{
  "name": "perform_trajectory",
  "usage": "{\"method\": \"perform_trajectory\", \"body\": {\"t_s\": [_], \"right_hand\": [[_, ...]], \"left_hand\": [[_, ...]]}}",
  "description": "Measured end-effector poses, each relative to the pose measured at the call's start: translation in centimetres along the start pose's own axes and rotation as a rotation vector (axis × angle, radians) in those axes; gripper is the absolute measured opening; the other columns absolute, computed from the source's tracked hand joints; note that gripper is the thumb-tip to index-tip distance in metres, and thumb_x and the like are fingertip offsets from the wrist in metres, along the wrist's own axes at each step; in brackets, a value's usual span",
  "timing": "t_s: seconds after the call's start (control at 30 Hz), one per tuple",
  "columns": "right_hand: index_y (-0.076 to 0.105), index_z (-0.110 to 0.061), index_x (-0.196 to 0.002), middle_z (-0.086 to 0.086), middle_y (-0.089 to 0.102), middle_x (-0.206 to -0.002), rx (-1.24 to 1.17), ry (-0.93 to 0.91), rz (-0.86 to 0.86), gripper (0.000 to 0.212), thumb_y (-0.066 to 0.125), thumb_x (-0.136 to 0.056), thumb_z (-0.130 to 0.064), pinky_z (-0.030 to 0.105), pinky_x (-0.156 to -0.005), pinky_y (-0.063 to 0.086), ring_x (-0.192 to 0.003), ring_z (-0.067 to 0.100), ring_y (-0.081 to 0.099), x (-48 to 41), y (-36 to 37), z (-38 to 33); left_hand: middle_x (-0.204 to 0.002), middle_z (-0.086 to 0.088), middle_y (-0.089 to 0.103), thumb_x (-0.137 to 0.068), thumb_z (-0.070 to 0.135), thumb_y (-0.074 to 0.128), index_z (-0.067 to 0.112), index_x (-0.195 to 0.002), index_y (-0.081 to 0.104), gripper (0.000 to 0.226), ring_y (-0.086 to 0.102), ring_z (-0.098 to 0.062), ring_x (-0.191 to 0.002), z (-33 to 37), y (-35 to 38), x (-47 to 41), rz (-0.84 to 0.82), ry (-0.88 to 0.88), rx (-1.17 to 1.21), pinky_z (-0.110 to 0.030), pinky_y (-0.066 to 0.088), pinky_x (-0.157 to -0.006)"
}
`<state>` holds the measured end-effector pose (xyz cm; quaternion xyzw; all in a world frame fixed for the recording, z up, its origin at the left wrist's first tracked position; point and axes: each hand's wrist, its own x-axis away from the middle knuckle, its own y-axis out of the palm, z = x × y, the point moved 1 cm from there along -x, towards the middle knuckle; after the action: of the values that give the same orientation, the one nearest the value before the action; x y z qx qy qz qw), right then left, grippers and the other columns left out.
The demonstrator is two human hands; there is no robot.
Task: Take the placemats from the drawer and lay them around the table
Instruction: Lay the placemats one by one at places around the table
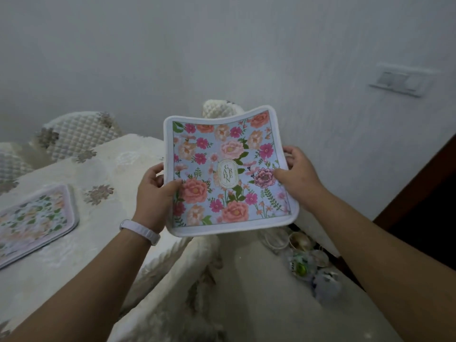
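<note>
A floral placemat (222,154), pale blue with pink and orange flowers and a white border, is held up in the air, slightly bent. My left hand (154,193) grips its left edge, thumb on top. My right hand (297,172) grips its right edge. A second floral placemat (34,220) lies flat on the table (103,174) at the left, on the cream patterned cloth. The held mat hangs over the table's right end, above a covered chair. No drawer is visible.
Quilted cream chair backs (79,137) stand at the far side and end (217,108) of the table. A covered chair (197,280) is below my arms. Small glassy items (303,255) sit low on the right. A wall switch plate (402,80) and a dark doorway (424,206) lie right.
</note>
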<state>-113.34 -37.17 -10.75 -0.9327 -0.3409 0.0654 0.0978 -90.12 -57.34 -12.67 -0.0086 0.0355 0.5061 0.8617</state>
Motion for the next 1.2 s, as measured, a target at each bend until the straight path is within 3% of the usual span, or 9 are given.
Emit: {"method": "perform_trajectory", "body": {"t_s": [0.13, 0.33, 0.63, 0.9, 1.2], "right_hand": [[0.050, -0.024, -0.117, -0.009, 0.066, -0.100, -0.039, 0.020, 0.047, 0.041, 0.070, -0.086, -0.007, 0.018, -0.051, 0.054, -0.072, 0.001, 0.071, -1.6, -2.4, 1.4], [0.050, -0.026, -0.116, -0.009, 0.068, -0.099, -0.015, 0.053, 0.048, 0.041, 0.071, -0.086, -0.008, 0.019, -0.052, 0.054, -0.073, 0.003, 0.072, -7.0, -3.0, 3.5], [0.049, -0.027, -0.118, -0.008, 0.069, -0.100, 0.013, 0.091, -0.001, 0.042, 0.069, -0.087, -0.006, 0.020, -0.052, 0.055, -0.074, 0.006, 0.072, -20.7, -0.2, 5.4], [0.051, -0.025, -0.117, -0.005, 0.071, -0.100, 0.067, 0.063, -0.023, 0.040, 0.070, -0.087, -0.008, 0.020, -0.055, 0.056, -0.078, 0.007, 0.073, -31.2, 2.1, 3.3], [0.051, -0.029, -0.112, -0.003, 0.072, -0.098, 0.105, 0.037, -0.167, 0.039, 0.074, -0.085, -0.012, 0.022, -0.053, 0.056, -0.075, 0.009, 0.074, -39.0, 7.4, 3.4]], "left_hand": [[-0.091, 0.005, 0.076, -0.087, 0.006, 0.068, 0.034, -0.103, 0.056, 0.035, 0.074, -0.022, -0.078, -0.2, 3.6, -1.7, -0.044, 0.002, -0.009, -0.031, 0.059, -0.057], [-0.094, 0.001, 0.076, -0.088, 0.005, 0.067, 0.023, -0.115, 0.055, 0.034, 0.074, -0.025, -0.080, -2.9, 6.5, -6.4, -0.053, -0.059, 0.025, -0.033, 0.059, -0.058], [-0.094, 0.007, 0.075, -0.087, 0.007, 0.069, 0.018, -0.121, 0.054, 0.039, 0.074, -0.020, -0.081, -7.2, 9.1, -19.0, 0.004, -0.108, 0.036, -0.033, 0.060, -0.061], [-0.100, -0.001, 0.075, -0.086, 0.004, 0.068, 0.016, -0.118, 0.055, 0.036, 0.073, -0.024, -0.087, -7.8, 10.8, -29.2, 0.017, -0.121, 0.128, -0.038, 0.061, -0.065], [-0.095, 0.008, 0.075, -0.086, 0.007, 0.069, 0.032, -0.106, 0.056, 0.034, 0.074, -0.017, -0.083, -8.7, 7.0, -33.0, 0.195, -0.079, 0.116, -0.030, 0.060, -0.062]]}}
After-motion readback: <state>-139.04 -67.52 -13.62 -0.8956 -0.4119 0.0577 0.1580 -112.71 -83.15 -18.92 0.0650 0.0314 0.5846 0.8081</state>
